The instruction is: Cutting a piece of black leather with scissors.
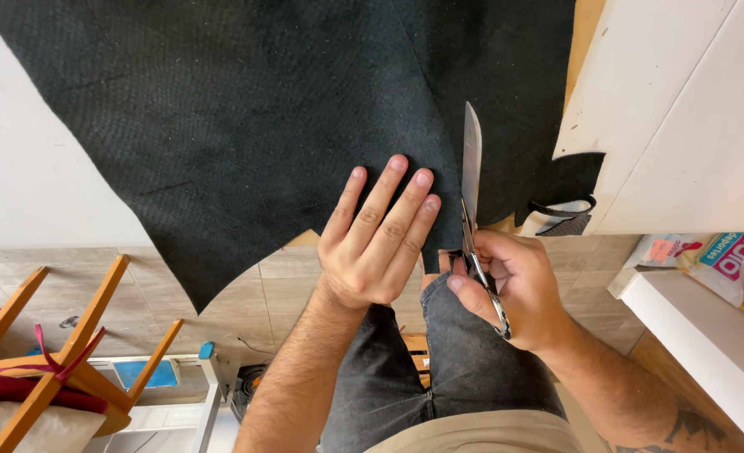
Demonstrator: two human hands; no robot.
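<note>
Right hand point(514, 289) clamps scissors point(472, 201) cutting black felt point(246, 109); left hand point(376, 243) flat, spread beside.

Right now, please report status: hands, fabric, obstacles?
Left hand flat on black fabric. Right hand grips scissors, blades in fabric. White board beside cut.

Left hand point(378, 243) flat, fingers spread, pressing black felt fabric point(246, 109) at near table edge; right hand point(510, 289) gripping scissors point(472, 201), blades slightly parted, pointing away along fabric's cut edge; wooden chair point(61, 352) on tiled floor point(246, 294) lower left.
</note>
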